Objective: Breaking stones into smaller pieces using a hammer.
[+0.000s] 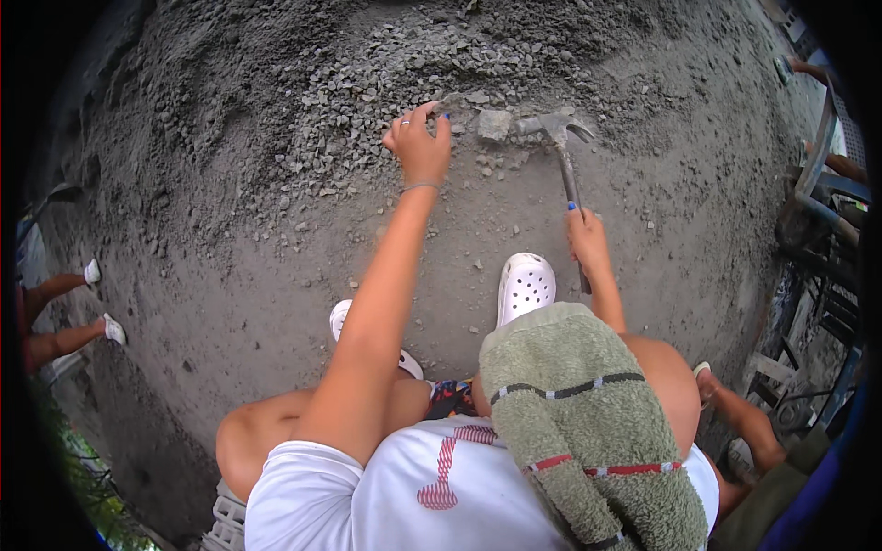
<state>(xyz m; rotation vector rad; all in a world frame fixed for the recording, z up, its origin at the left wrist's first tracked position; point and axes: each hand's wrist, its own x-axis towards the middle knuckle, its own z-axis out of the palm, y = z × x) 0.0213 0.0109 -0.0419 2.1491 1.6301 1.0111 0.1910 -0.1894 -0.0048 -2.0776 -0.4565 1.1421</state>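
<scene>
A pale grey stone (pixel 494 124) lies on the ground (pixel 230 275), at the near edge of a spread of gravel (pixel 395 83). It is the landmark here. Just to its right, the steel head of a hammer (pixel 557 129) rests touching or almost touching it; which one cannot be told from this view. The hammer's handle runs back from the stone toward the person.

The right hand (pixel 588 241) is wrapped shut round the lower part of that handle, well back from the head. The left hand (pixel 420 144) sits just left of the stone, fingers loosely curled and spread down onto the gravel, holding nothing that can be made out; its fingertips are near the stone but look apart from it.

The stone looks hard, heavy for its bulk, rough and brittle under a blow, likely to shed sharp chips. It seems best steadied by its side edges, fingers kept clear of the hammer head. The hammer is stiff and top-heavy.

A white clog (pixel 525 285) stands nearer the person than the stone. A green towel (pixel 588 422) covers the right knee and hides the ground under it. The stone's far side and underside are hidden, and fine detail blurs toward the rim.
</scene>
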